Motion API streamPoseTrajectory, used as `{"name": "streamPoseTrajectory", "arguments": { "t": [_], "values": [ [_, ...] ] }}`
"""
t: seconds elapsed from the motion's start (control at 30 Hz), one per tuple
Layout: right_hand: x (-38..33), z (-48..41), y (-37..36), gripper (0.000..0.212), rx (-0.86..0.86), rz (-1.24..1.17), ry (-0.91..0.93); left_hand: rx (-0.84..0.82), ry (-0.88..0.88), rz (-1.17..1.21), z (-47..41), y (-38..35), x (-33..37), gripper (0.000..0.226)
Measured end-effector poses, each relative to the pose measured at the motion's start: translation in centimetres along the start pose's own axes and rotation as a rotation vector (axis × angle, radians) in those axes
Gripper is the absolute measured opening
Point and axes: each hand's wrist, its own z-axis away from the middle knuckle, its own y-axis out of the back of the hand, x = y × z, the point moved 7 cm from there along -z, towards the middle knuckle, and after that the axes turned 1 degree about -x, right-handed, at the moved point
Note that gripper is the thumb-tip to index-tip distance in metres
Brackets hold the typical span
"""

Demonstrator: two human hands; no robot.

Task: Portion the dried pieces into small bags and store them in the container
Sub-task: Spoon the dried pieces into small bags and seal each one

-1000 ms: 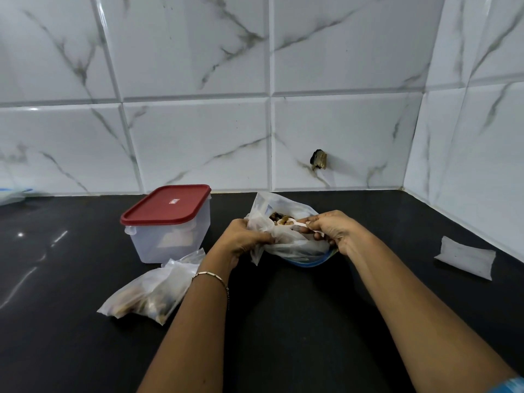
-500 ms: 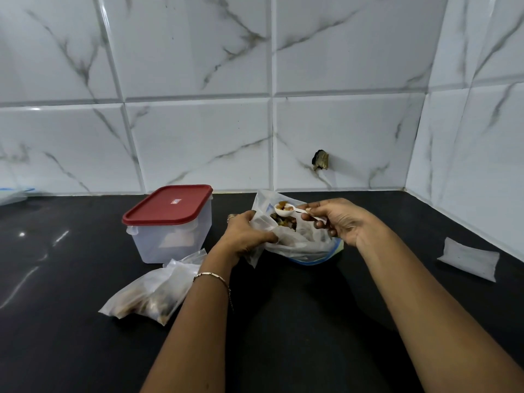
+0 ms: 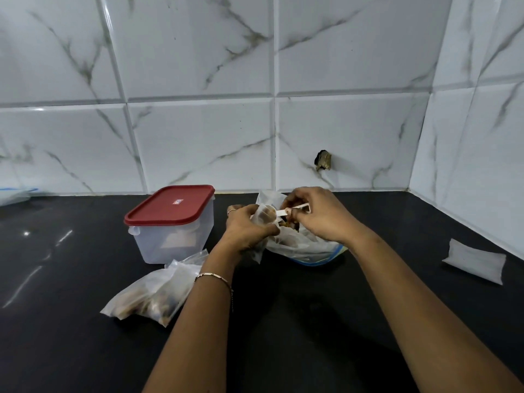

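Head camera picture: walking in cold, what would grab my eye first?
Probably the two hands at the centre: the left hand holds a small clear bag while the right hand tips a white spoon into it. Next, the red-lidded container, closed, at the left, with filled bags lying before it on the black counter.

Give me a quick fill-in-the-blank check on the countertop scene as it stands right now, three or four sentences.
1. The clear plastic container wears a ____ lid.
2. The right hand pinches a small white plastic ____, tipped into the small clear bag that the left hand grips.
3. The filled clear bags lie on the black countertop in ____ of the container.

Missing words: red; spoon; front
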Motion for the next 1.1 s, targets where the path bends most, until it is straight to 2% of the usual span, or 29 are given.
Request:
{"name": "streamPoseTrajectory", "arguments": {
  "t": [0.13,0.23,0.3,0.43,0.53,0.7,0.83,1.0,1.1],
  "values": [
    [-3.4,0.8,0.4,0.018,0.115,0.4,0.284,0.058,-0.065,0.089,0.0,0.5,0.7,0.039],
    [-4.5,1.0,0.3,0.024,0.178,0.538,0.44,0.079,-0.127,0.145,0.1,0.5,1.4,0.038],
    [-4.8,1.1,0.3,0.03,0.223,0.624,0.493,0.063,-0.138,0.158,0.1,0.4,1.6,0.043],
    [-5.0,1.4,0.6,0.039,0.264,0.662,0.531,0.018,-0.143,0.26,0.6,0.0,2.0,0.022],
    [-5.3,1.4,1.2,0.037,0.288,0.625,0.553,0.024,-0.152,0.313,0.7,0.1,2.1,0.022],
    [-5.3,1.4,2.2,0.022,0.306,0.524,0.559,0.023,-0.16,0.352,0.7,0.3,2.3,0.026],
    [-4.5,1.1,2.6,0.021,0.242,0.447,0.487,0.004,-0.155,0.356,0.8,0.0,2.2,0.028],
    [-1.4,1.0,5.5,0.023,0.24,-0.079,0.219,-0.008,-0.117,0.417,1.5,-0.1,2.4,0.027],
    [1.9,2.3,6.1,0.019,0.285,-0.309,0.068,-0.016,-0.089,0.407,2.2,-0.3,2.4,0.019]
  ]
}}
